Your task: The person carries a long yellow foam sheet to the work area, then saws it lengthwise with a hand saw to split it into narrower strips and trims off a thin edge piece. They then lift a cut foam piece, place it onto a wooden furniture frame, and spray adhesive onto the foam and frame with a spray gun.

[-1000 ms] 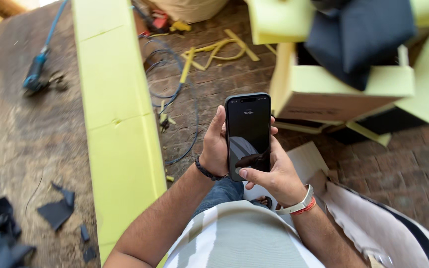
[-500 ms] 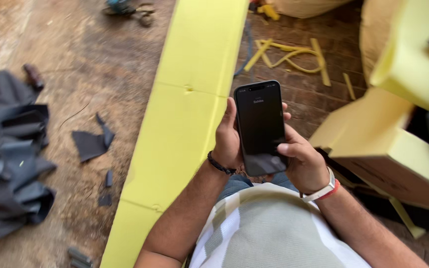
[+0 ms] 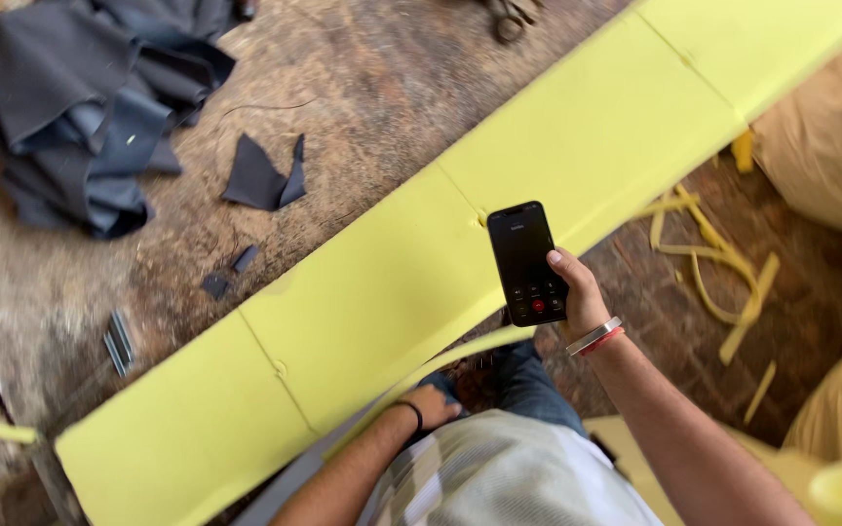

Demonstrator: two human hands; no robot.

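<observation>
My right hand (image 3: 577,292) holds a black smartphone (image 3: 526,261) upright in front of me, its dark screen showing a few round buttons near the bottom. A silver and a red band sit on that wrist. My left hand (image 3: 431,404) is lowered by my knee, wearing a black wristband, and touches the near edge of a long yellow foam slab (image 3: 392,282). It holds nothing that I can see. The slab runs diagonally across the floor from lower left to upper right, made of joined pieces.
A heap of dark grey fabric (image 3: 90,97) lies at the upper left, with small fabric scraps (image 3: 263,175) near it. Thin yellow foam strips (image 3: 713,253) litter the brick floor at the right. Beige padded shapes (image 3: 821,166) stand at the right edge.
My left hand has left the phone and dropped to the foam edge by my knee; only my right hand holds the phone. The view has swung left, bringing the fabric heap up.
</observation>
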